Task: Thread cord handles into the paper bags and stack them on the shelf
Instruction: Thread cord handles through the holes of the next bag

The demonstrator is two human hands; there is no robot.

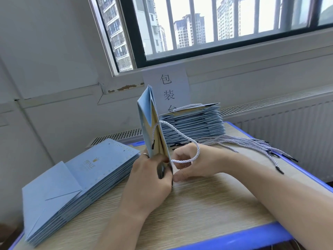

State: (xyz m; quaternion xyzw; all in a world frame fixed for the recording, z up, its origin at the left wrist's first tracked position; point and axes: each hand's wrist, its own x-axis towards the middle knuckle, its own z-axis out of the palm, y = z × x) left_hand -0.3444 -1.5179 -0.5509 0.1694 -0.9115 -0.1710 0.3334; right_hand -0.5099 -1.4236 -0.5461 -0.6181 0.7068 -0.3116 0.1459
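Note:
A light blue paper bag (146, 116), folded flat, stands on edge at the middle of the desk. My left hand (149, 179) grips its lower end. My right hand (191, 165) is curled against the bag's right side and pinches a white cord (182, 134). That cord loops from the bag's upper part over my right hand, and one black-tipped end hangs down the bag's left face. Where the other end goes is hidden by my fingers.
A fanned stack of flat blue bags (72, 184) lies at the left of the wooden desk (207, 204). Behind the upright bag is another stack of bags (194, 123), its top one with a cord handle. Loose white cords (252, 143) lie at the right. A paper sign (167, 87) hangs under the window.

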